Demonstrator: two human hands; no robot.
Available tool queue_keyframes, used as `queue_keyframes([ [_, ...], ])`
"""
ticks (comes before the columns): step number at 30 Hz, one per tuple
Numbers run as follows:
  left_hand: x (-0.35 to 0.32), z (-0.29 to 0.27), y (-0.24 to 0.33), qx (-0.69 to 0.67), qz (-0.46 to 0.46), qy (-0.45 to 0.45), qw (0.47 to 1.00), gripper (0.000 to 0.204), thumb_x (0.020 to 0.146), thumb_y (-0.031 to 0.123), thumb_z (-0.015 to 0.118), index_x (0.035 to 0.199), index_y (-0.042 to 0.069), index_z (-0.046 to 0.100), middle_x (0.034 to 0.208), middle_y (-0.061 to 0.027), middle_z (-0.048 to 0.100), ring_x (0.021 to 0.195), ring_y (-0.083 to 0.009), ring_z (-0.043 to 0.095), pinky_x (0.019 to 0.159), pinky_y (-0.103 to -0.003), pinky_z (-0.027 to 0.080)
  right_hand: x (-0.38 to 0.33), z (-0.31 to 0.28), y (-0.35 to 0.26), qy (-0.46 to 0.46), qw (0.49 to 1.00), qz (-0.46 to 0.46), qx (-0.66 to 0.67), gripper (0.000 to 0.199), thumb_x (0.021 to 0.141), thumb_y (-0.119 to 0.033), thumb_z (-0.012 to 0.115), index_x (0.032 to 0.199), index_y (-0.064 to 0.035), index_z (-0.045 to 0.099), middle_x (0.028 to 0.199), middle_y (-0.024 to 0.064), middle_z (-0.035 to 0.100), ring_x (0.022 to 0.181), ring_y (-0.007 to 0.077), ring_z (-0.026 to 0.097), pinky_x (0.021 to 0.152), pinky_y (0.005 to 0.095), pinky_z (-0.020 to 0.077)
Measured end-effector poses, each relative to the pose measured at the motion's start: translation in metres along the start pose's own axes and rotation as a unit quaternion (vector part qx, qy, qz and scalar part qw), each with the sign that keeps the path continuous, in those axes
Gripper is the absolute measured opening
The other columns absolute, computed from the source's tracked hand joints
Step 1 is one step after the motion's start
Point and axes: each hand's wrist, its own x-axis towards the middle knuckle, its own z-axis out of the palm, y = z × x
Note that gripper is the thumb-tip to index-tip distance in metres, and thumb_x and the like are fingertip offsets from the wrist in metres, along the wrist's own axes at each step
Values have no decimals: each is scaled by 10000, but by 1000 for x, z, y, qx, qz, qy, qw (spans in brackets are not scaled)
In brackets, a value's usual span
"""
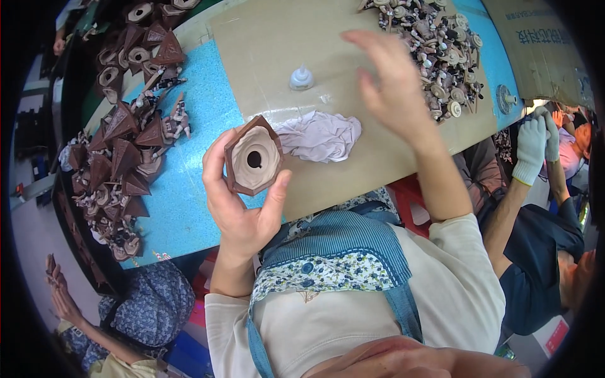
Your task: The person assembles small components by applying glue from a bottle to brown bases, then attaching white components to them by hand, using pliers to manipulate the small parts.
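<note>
My left hand [242,220] grips a brown, six-sided hollow piece [268,157] by its sides. Its beige inner face is turned up, with a dark round hole in the middle. My right hand [396,94], slightly blurred, is raised over the cardboard sheet [258,38] with fingers apart and nothing in it. Close to its fingertips is a heap of small figurine parts with round beige bases [450,60]. A crumpled white cloth [328,135] lies between my hands, just right of the held piece. Beyond it stands a small translucent squeeze bottle [301,79] with a nozzle.
Brown pointed pieces and small figures [123,154] are heaped on the blue table surface [201,82] at left, with more hollow brown pieces [138,53] behind. A metal disc [504,99] sits at the right edge. A co-worker's gloved hand [530,148] is at right; another person sits lower left.
</note>
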Motion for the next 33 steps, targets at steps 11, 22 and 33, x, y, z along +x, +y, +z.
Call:
queue_keyframes([
  [11,8,23,-3,-95,70,28,993,641,706,-63,758,1201,-3,356,1247,-218,443,1126,-264,527,917,-334,500,56,-58,58,-331,862,-47,-382,376,633,69,612,948,-109,714,1305,76,508,1245,291,412,985,549,356],
  [22,5,19,-14,-203,50,41,977,731,671,-48,803,1198,54,306,1237,-189,436,1156,-282,523,952,-395,477,66,-54,48,-391,855,-71,-332,308,615,96,628,829,-103,724,1006,67,503,1073,264,460,933,396,365],
  [33,22,14,-14,-129,194,174,957,788,642,9,856,1149,102,260,1183,-161,421,1136,-344,548,896,-430,516,66,-44,47,-375,914,-125,-88,323,667,30,614,975,-35,541,1073,127,586,1096,339,508,959,387,415],
])
